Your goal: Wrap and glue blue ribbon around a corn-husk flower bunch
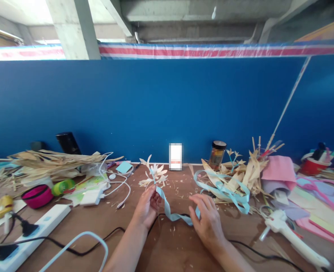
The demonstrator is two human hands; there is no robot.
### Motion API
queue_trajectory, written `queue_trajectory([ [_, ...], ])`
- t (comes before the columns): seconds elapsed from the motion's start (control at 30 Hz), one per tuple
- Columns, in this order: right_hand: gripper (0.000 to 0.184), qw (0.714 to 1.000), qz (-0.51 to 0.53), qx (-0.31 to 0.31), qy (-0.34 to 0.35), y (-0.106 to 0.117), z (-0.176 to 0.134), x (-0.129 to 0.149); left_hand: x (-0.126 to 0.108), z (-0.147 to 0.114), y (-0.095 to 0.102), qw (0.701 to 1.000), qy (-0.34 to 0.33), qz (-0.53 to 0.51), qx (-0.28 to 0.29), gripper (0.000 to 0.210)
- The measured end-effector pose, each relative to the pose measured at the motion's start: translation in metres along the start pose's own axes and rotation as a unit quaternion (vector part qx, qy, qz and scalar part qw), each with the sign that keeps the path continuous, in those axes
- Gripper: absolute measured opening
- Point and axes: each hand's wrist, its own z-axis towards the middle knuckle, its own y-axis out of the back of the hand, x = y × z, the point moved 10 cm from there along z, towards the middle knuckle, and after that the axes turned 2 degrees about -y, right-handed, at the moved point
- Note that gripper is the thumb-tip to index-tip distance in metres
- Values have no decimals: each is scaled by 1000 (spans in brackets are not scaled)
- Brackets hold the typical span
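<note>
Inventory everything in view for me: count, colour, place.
Flower: 1, cream, centre
Ribbon: count unclear, light blue, centre to right
Husks: many, tan, both sides
Jar: 1, brownish, back right
Blurred panel: 1, white, back centre
Power strip: 1, white, front left
Glue gun: 1, white, front right
Tool: 1, yellow, left edge
Band: 1, magenta, left
Roll: 1, green, beside band
Sheets: several, mixed colours, right
Container: 1, red, far right
Cables: several, black and white, left and front
Table: 1, brown, foreground
Partition: 1, blue, behind table
Pillar: 1, grey, upper left
Left hand: 1, bare, centre, holding flower
Right hand: 1, bare, right of centre, at ribbon
</note>
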Motion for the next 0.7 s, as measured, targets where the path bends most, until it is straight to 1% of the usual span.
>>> queue_trajectory([
  [0.27, 24, 1000, 2, -8, 3, 0, 0, 0, 1, 0, 1, 1000, -5, 30, 7, 11],
  [0.53, 24, 1000, 10, -7, -2, -1, -1, -4, 2, -7, -10, 995, -11, 96, 29, 14],
  [0.7, 20, 999, 46, 16, -5, -4, 0, -1, 8, -12, -21, 988, -15, 140, 59, 15],
])
